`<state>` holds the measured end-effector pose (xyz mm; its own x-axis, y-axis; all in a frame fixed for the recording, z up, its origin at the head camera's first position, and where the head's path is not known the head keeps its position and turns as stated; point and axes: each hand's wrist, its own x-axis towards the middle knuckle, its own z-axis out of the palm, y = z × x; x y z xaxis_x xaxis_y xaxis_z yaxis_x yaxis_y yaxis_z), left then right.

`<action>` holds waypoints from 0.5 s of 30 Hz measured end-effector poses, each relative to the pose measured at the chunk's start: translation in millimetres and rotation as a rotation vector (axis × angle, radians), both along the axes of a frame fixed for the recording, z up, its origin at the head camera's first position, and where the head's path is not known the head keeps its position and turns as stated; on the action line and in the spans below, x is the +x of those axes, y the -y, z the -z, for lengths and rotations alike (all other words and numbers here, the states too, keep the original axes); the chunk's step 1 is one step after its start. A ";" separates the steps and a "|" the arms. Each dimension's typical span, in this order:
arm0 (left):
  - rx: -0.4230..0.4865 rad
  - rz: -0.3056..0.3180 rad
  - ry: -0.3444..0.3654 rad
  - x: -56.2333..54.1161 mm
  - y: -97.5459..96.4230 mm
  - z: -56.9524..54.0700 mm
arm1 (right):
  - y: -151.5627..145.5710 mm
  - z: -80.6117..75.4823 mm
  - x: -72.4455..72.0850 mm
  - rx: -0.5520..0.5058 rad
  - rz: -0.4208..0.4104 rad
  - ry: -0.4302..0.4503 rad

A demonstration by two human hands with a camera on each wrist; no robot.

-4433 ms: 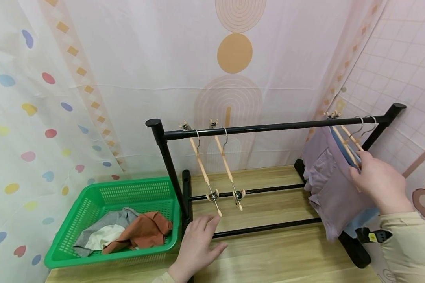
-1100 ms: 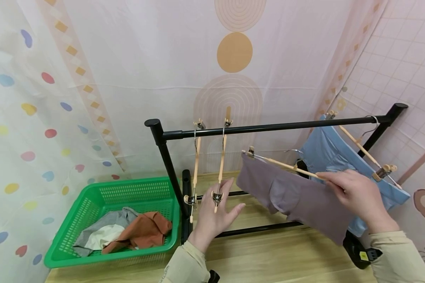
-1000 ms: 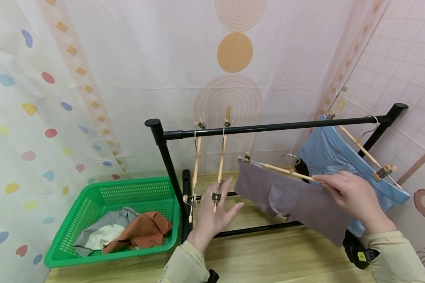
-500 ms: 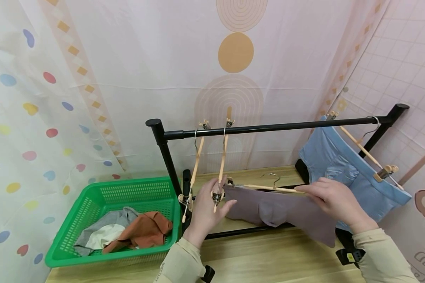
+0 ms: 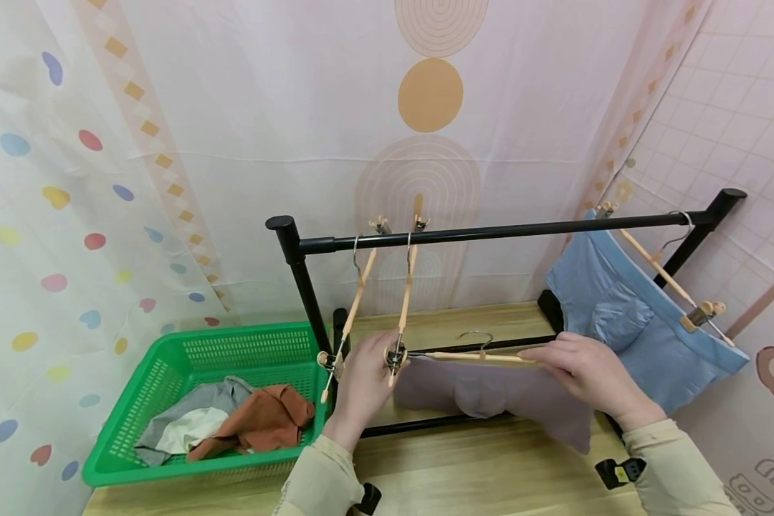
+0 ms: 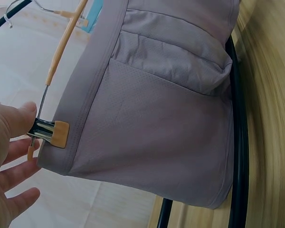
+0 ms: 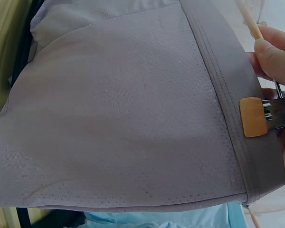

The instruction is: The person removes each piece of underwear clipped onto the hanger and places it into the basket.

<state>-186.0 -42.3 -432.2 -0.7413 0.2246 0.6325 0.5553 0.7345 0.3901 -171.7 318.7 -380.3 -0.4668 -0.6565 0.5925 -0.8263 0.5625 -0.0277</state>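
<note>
Mauve boxer briefs (image 5: pixel 490 387) are clipped to a clip hanger (image 5: pixel 454 355), held off the rail and below it, its metal hook pointing up. My right hand (image 5: pixel 583 373) pinches the hanger's wooden bar near the right clip (image 7: pixel 278 113). At the other end my left hand (image 5: pixel 361 383) has its thumb and forefinger about the left clip (image 6: pixel 50 132), the remaining fingers spread behind. In the head view, two bare clip hangers (image 5: pixel 360 290) on the rail hang in front of and beside the left hand. Light blue boxer briefs (image 5: pixel 626 308) hang at the rail's right end.
The black rack's top rail (image 5: pixel 490 233) runs above both hands, with lower bars behind the mauve briefs. At left, a green basket (image 5: pixel 200 469) holds grey, white and rust-brown cloth (image 5: pixel 261 423). The wooden tabletop (image 5: pixel 477 473) lies under everything, a patterned curtain behind.
The mauve briefs' hanger came off the rail's right end and moved left, turning level across the front. My left hand has come to hold its left end; the bare hangers have swung.
</note>
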 end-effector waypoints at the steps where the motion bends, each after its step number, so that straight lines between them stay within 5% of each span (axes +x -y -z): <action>1: 0.010 0.002 0.020 0.7 1.0 -0.1 | 0.5 0.7 -0.2 -0.001 -0.002 0.007; 15: 0.114 0.046 0.117 20.9 21.1 -6.4 | 15.9 7.9 -4.3 -0.056 -0.042 0.000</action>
<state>-165.1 -63.4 -425.7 -0.8021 0.1917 0.5656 0.5333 0.6562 0.5339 -176.0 302.9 -388.2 -0.4397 -0.6413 0.6288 -0.8490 0.5253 -0.0579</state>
